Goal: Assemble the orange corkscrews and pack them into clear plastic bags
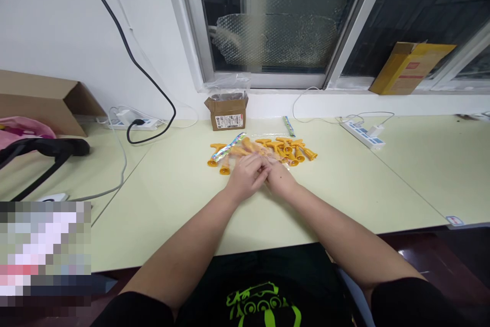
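My left hand (pixel 246 175) and my right hand (pixel 281 178) meet at the middle of the table, fingers closed together on a clear plastic bag (pixel 250 149). The bag has a shiny rainbow-silver strip (pixel 228 147) along its left end. Yellow plastic pieces show through or under the film; I cannot tell which. More yellow T-handled pieces with cup-shaped ends (pixel 293 152) lie in a loose pile just beyond my right hand. Two of these cup ends (pixel 224 169) show to the left of my left hand. My fingertips are partly hidden.
A small open cardboard box (pixel 228 112) stands against the wall, behind the pile. Another clear bag with a colored strip (pixel 289 126) lies flat beside it. Power strips (pixel 362 133) with cables sit right and left. A black curved frame (pixel 46 151) and a larger carton (pixel 42 97) are at left.
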A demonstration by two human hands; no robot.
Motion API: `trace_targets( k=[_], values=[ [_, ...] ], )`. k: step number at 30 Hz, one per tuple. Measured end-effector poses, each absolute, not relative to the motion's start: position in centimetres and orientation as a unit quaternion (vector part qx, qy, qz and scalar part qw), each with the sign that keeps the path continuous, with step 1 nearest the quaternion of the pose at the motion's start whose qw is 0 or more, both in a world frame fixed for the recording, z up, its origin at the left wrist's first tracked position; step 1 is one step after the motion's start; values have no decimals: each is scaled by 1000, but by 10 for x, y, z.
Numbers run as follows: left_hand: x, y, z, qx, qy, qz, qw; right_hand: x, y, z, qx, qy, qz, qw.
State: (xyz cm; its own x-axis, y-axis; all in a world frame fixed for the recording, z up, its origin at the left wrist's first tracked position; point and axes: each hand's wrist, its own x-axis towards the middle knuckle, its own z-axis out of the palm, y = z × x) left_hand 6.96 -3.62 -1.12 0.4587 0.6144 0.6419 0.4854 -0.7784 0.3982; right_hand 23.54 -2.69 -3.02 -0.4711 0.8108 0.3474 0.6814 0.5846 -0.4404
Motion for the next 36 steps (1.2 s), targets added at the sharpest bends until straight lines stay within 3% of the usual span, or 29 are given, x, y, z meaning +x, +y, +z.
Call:
trace_targets(
  k=[9,12,16,18,23,25,32,36],
  values=[
    [60,-36,-7,832,366,414,51,247,-30,-27,-337,-859,194,332],
    [57,-36,-5,833,366,412,51,267,-28,-25,-382,-817,194,387],
    [56,-34,-5,829,366,420,45,307,-6,-28,-528,-696,95,478],
    [56,-34,-5,829,365,421,51,324,9,-32,-572,-681,70,451],
    [55,-35,-5,839,358,402,79,331,30,-42,-626,-722,64,289],
    [55,-35,-6,841,360,395,82,324,33,-43,-656,-701,66,270],
    [55,-33,-5,825,367,426,51,315,35,-40,-742,-607,50,279],
    [53,-34,-5,828,369,419,52,323,32,-36,-735,-561,77,373]
  ],
)
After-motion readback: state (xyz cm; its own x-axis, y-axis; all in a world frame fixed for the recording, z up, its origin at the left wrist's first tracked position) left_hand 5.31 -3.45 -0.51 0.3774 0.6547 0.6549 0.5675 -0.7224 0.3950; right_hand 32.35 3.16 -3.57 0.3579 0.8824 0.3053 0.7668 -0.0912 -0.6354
